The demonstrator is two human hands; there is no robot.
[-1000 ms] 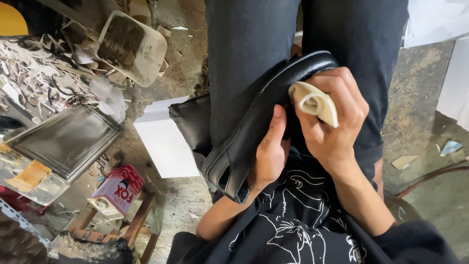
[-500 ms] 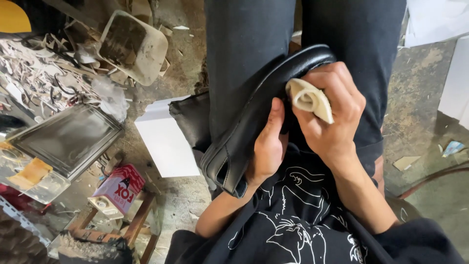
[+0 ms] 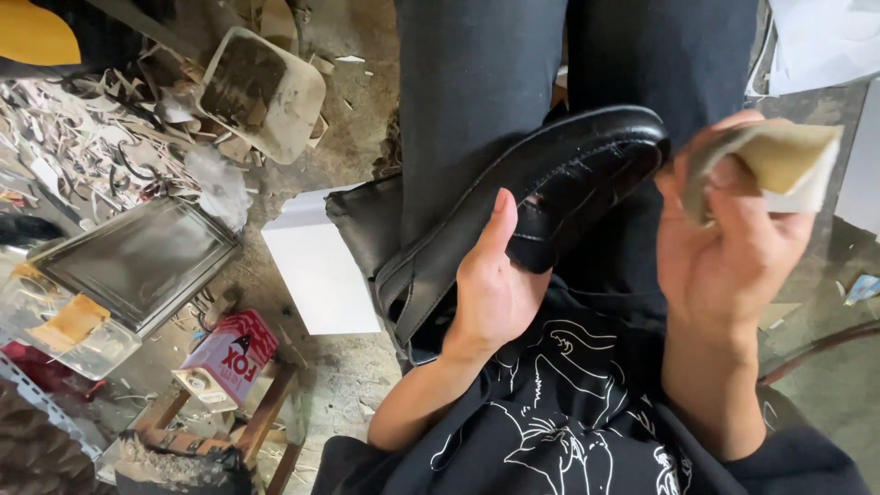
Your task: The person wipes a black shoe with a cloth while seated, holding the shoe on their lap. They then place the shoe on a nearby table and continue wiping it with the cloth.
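My left hand (image 3: 495,289) cups the shoe (image 3: 541,197), fingers wrapped under it. My right hand (image 3: 724,247) pinches the cloth (image 3: 779,160), lifted right of the toe. With so loose a cradle, I judge the shoe could slide off my lap.

Bare forearms emerge from a black shirt (image 3: 568,422) printed with white line drawings, above dark grey trousers (image 3: 477,82).

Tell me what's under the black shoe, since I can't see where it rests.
The black shoe lies across the person's dark-trousered lap, with the left hand cupping it from below. The sole and the fingers beneath are hidden.
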